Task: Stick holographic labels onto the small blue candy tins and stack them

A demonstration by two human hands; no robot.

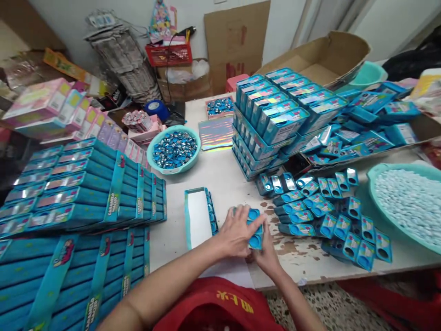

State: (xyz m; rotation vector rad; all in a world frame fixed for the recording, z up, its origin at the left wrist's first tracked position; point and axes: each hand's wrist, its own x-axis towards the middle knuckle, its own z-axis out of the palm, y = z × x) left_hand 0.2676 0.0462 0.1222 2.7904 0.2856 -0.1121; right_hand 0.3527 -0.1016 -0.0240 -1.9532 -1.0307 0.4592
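In the head view, my left hand point(237, 232) lies over a few small blue candy boxes point(255, 228), its fingers closed across their top. My right hand point(268, 252) grips the same boxes from the right, with most of its fingers hidden behind them. Left of my hands stands a blue display carton point(188, 220) with a white inside and a row of small boxes along its right side. Several loose small blue boxes point(301, 216) with round holes lie on the table to the right of my hands.
Filled blue display cartons stack high at left point(93, 184) and at back centre point(272, 115). A basin point(172, 171) of blue-and-silver wrapped pieces stands behind the carton. At right are a basin point(375, 202) of pale candies and a cardboard box point(365, 156) heaped with blue boxes.
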